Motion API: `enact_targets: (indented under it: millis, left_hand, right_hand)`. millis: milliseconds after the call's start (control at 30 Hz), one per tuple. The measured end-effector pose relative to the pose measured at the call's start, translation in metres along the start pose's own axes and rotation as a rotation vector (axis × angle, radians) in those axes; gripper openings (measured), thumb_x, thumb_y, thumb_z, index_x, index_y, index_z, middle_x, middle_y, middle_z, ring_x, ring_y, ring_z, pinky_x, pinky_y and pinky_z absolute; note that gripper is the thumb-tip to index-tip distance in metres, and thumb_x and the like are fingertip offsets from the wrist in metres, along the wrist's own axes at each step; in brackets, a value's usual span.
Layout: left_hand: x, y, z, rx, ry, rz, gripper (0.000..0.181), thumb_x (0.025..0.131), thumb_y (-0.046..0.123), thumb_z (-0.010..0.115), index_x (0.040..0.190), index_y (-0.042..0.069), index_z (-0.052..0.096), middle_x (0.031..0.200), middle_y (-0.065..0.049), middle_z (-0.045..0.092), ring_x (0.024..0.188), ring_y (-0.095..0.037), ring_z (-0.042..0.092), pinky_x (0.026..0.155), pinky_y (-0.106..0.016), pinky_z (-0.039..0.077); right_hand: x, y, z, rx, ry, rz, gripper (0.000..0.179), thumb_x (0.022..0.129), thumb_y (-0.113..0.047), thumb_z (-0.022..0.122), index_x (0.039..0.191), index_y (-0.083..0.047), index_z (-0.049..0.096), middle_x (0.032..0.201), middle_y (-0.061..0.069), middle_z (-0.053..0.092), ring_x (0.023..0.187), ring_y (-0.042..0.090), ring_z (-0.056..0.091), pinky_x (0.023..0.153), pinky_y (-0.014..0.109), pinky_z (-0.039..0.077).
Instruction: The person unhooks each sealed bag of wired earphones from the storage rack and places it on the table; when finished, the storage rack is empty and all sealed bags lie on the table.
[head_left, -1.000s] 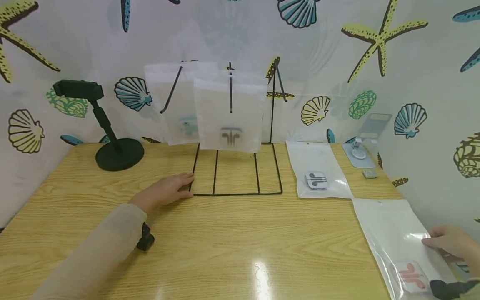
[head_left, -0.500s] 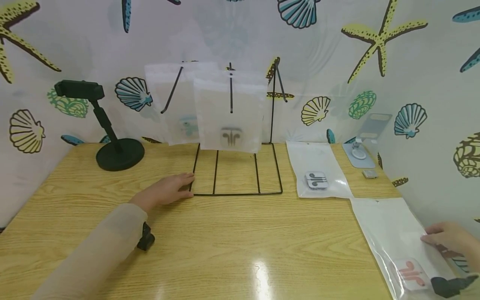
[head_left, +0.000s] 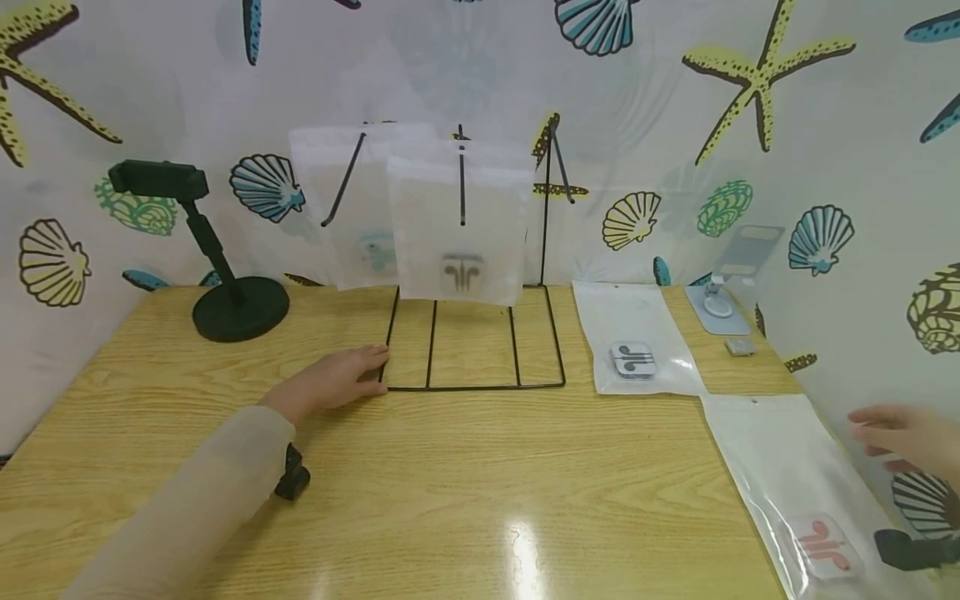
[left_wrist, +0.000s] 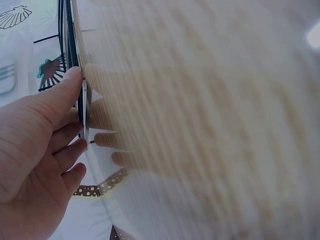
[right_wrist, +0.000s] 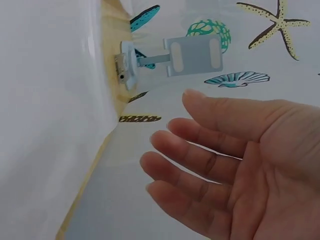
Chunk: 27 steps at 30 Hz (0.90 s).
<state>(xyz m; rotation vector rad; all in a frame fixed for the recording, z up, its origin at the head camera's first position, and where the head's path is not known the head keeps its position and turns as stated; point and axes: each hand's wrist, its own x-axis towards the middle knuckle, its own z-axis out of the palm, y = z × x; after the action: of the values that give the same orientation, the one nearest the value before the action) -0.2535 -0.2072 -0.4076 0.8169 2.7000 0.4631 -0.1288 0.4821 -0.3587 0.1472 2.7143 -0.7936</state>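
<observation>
My left hand rests at the near left corner of a black wire display rack. Thumb and fingertips touch the rack's base wire in the left wrist view, the fingers fairly straight. My right hand hovers past the right side of a white zip bag with pink earphones in it. Its fingers are loosely spread and hold nothing, as the right wrist view also shows. A second bag with grey-looking earphones lies further back. Two bags, one being the middle bag, hang on the rack's hooks.
A black phone stand stands at the back left. At the back right is a pale blue folding stand, with a small grey block before it. The wooden table meets a patterned curtain behind and on the right.
My right hand has let go of the near right bag and lifted slightly up and away from it. The bag shifted slightly back earlier. The left hand stays at the rack.
</observation>
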Motion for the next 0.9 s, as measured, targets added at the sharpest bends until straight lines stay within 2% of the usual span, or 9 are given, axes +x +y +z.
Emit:
enact_targets:
  millis: [200, 300, 433, 567, 900]
  left_hand:
    - [0.000, 0.002, -0.002, -0.012, -0.010, -0.004, 0.064, 0.094, 0.027, 0.055, 0.141, -0.006, 0.029, 0.146, -0.023, 0.023, 0.133, -0.039, 0.018, 0.104, -0.052, 0.023]
    - [-0.001, 0.004, -0.002, -0.013, -0.009, -0.001, 0.063, 0.094, 0.027, 0.055, 0.141, -0.006, 0.029, 0.146, -0.024, 0.023, 0.133, -0.040, 0.018, 0.104, -0.053, 0.022]
    - [-0.002, 0.005, -0.002, -0.013, -0.004, -0.003, 0.063, 0.094, 0.027, 0.055, 0.141, -0.006, 0.029, 0.146, -0.024, 0.023, 0.133, -0.040, 0.019, 0.104, -0.053, 0.022]
    - [-0.003, 0.005, -0.003, -0.011, -0.005, -0.003, 0.063, 0.094, 0.027, 0.055, 0.141, -0.006, 0.029, 0.145, -0.025, 0.023, 0.132, -0.040, 0.020, 0.104, -0.053, 0.023]
    - [-0.001, 0.002, -0.001, -0.008, -0.001, -0.005, 0.063, 0.094, 0.027, 0.055, 0.141, -0.006, 0.029, 0.146, -0.024, 0.024, 0.133, -0.039, 0.020, 0.104, -0.052, 0.024]
  right_hand:
    - [-0.001, -0.035, -0.010, -0.016, 0.114, -0.116, 0.059, 0.097, -0.030, 0.049, 0.126, 0.019, 0.035, 0.108, 0.034, 0.054, 0.086, 0.033, 0.061, 0.069, 0.043, 0.054]
    - [0.000, -0.056, -0.015, 0.006, 0.148, -0.161, 0.059, 0.096, -0.032, 0.050, 0.128, 0.016, 0.036, 0.112, 0.034, 0.053, 0.082, 0.016, 0.062, 0.069, 0.037, 0.054]
    - [0.002, -0.084, -0.018, 0.049, 0.180, -0.204, 0.057, 0.096, -0.031, 0.051, 0.131, 0.012, 0.038, 0.117, 0.033, 0.051, 0.077, -0.006, 0.055, 0.067, 0.029, 0.054]
    - [0.007, -0.110, -0.020, 0.071, 0.182, -0.241, 0.056, 0.095, -0.032, 0.053, 0.133, 0.008, 0.039, 0.118, 0.030, 0.052, 0.079, -0.006, 0.055, 0.068, 0.024, 0.053]
    - [0.028, -0.163, -0.014, 0.110, 0.150, -0.343, 0.052, 0.093, -0.029, 0.057, 0.132, 0.003, 0.044, 0.112, 0.024, 0.057, 0.082, 0.004, 0.060, 0.069, 0.025, 0.053]
